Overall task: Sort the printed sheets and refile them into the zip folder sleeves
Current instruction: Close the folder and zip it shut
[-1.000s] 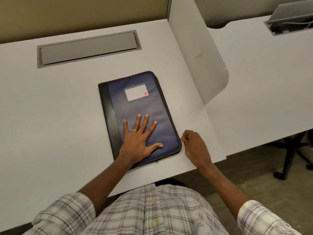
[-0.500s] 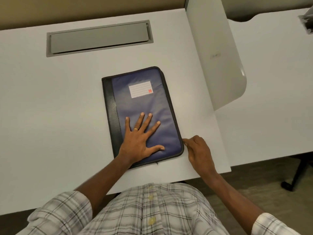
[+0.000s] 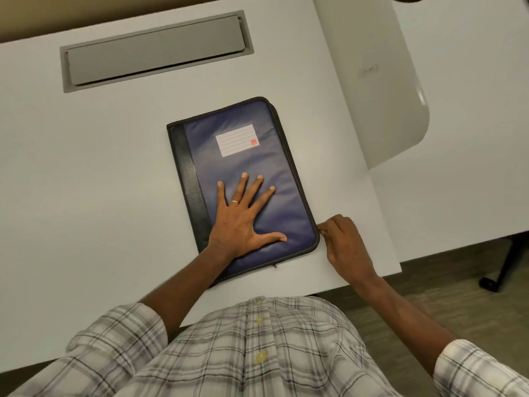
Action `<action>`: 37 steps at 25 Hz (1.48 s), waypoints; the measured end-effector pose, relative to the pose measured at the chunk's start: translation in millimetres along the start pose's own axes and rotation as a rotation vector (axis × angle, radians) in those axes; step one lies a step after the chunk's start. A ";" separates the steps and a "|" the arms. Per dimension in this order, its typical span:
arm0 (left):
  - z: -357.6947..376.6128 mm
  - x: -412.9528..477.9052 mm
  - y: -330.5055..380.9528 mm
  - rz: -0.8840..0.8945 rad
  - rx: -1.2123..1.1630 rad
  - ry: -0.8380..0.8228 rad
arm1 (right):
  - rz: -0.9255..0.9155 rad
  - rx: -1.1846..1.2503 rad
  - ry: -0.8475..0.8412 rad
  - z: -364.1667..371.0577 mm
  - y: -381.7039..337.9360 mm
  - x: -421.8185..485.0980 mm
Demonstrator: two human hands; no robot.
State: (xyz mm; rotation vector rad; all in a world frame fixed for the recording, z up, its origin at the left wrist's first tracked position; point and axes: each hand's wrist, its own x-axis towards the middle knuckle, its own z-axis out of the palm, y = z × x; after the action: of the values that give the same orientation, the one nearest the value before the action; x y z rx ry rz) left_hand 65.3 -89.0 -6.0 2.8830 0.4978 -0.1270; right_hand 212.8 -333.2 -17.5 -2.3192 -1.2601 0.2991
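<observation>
A dark blue zip folder point(image 3: 257, 167) with a black spine and a white label lies closed on the white desk point(image 3: 100, 196). My left hand point(image 3: 243, 219) presses flat on its lower half, fingers spread straight. My right hand point(image 3: 343, 242) sits at the folder's lower right corner with fingers curled, pinching the zip pull at the edge; the pull itself is hidden by the fingertips. No printed sheets are in view.
A grey cable hatch point(image 3: 154, 50) is set into the desk at the back. A white divider panel point(image 3: 372, 81) stands on the right, with a second desk beyond it. A chair base point(image 3: 503, 270) shows on the floor at right.
The camera has tilted down and shifted. My right hand has moved slightly up along the folder's right edge at the corner. My left hand stays flat on the cover.
</observation>
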 end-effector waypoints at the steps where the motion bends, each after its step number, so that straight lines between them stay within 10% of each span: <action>1: 0.5 -0.2 -0.4 -0.006 0.013 -0.012 | 0.014 -0.004 0.011 2.1 -2.0 -4.5; 20: -0.4 -1.5 -1.2 0.051 0.029 -0.018 | -0.007 -0.029 0.054 6.1 2.4 26.9; 28: -2.0 -1.4 -0.9 0.049 0.013 -0.012 | 0.023 0.311 -0.101 -25.4 12.6 49.2; 37: -2.0 -0.6 -2.3 0.065 0.024 -0.030 | -0.140 0.043 -0.059 -15.7 13.4 48.8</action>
State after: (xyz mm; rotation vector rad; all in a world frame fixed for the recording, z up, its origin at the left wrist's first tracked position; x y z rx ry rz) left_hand 64.1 -86.6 -4.4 2.9125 0.3999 -0.1676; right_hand 255.9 -303.5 -9.0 -2.1883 -1.4229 0.3452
